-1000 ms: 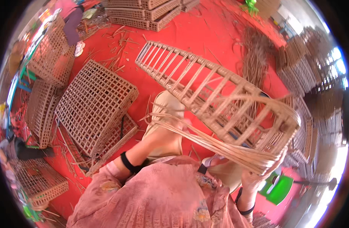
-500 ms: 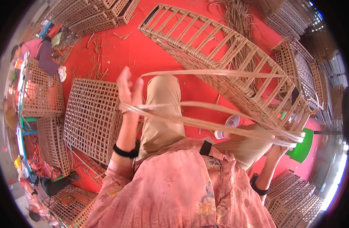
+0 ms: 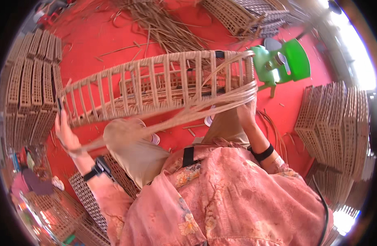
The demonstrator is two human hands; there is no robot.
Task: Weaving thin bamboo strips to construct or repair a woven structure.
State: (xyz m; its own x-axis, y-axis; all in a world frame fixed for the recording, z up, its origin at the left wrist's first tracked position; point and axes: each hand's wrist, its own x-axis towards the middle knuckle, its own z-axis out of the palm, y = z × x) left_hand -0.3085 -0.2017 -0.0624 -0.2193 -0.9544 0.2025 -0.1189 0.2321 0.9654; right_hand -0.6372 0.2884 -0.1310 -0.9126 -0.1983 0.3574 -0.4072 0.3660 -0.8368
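Note:
A long wicker basket (image 3: 170, 104) with a row of wrapped slats stretches across in front of my knees. Against its left end is my left hand (image 3: 66, 133), fingers stretched upward, with a blurred strand trailing by the palm and wrist. My right hand (image 3: 246, 112) is closed at the basket's lower right corner, where a loop of tan weaving strands (image 3: 231, 99) bends around. From there the strands run slackly leftward below the slats towards my left hand. The right fingers are partly covered by the strands.
Loose tan strips (image 3: 164, 24) lie on the red floor beyond the basket. A bright green plastic seat (image 3: 297, 61) stands at the basket's right end. Stacked woven baskets (image 3: 30, 82) rise at the left, with more stacks (image 3: 334, 119) at the right. Another person (image 3: 26, 182) sits at lower left.
My view has turned to the right. The basket, slanting at upper right before, now lies across in front of me. My left hand has come to its left end, and the strands hang lower.

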